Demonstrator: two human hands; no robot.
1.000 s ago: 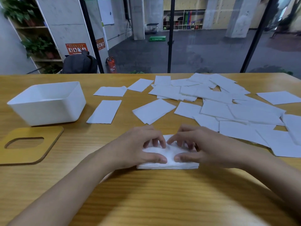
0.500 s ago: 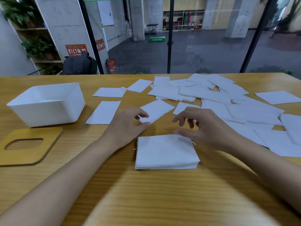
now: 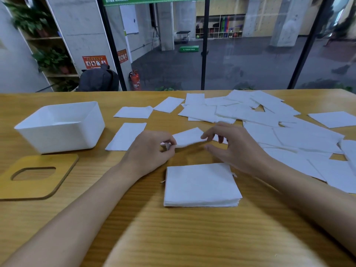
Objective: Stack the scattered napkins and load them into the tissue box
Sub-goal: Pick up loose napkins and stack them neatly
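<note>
At centre frame, the left hand [image 3: 152,151] pinches one napkin [image 3: 187,138] by its corner; the right hand [image 3: 233,149], fingers loosely spread, touches its other end. The napkin stack [image 3: 201,185] lies just below, with the tissue box [image 3: 57,132] at middle left.

Neat napkin stack [image 3: 200,185], scattered napkins [image 3: 300,135], open box [image 3: 57,138]

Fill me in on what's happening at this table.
A person is collecting napkins. The left hand pinches one end of a loose napkin while the right hand touches its other end, just beyond a neat stack on the table. Many scattered napkins lie to the right. The white box sits at the left, nothing visible in it, its wooden lid beside it.
</note>
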